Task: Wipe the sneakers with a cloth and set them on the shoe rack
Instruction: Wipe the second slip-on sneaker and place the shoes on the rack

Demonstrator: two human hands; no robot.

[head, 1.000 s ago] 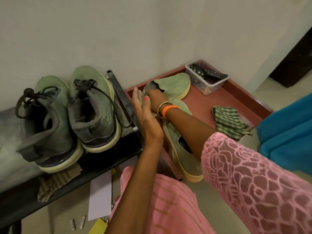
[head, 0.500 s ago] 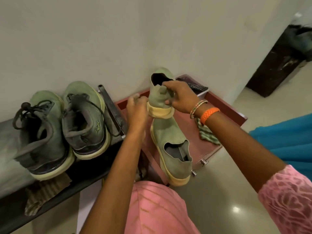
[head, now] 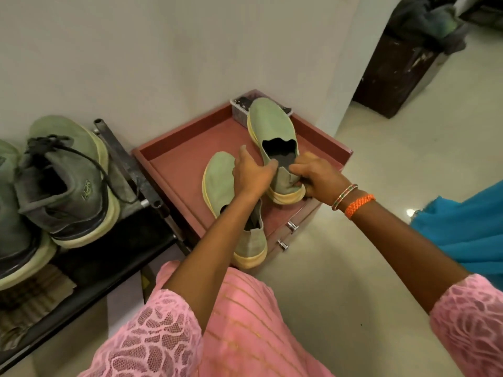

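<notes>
Two green slip-on shoes with yellow soles are over a red-brown cabinet top. My right hand grips the heel of the right slip-on shoe, toe pointing away from me. My left hand holds the same shoe at the left side of its collar. The other slip-on lies just to the left, partly under my left forearm, its heel past the cabinet's front edge. Two green lace-up sneakers stand on the black shoe rack at left. No wiping cloth shows.
A clear plastic box sits at the cabinet's back corner by the wall. Drawer knobs face the pale floor. A brown striped cloth lies on the rack. Blue fabric is at right, a dark cabinet at the far right.
My right hand raised the slip-on heel-up, then both hands turned it and brought it down toe-away over the cabinet. The green striped cloth seen earlier is now out of sight.
</notes>
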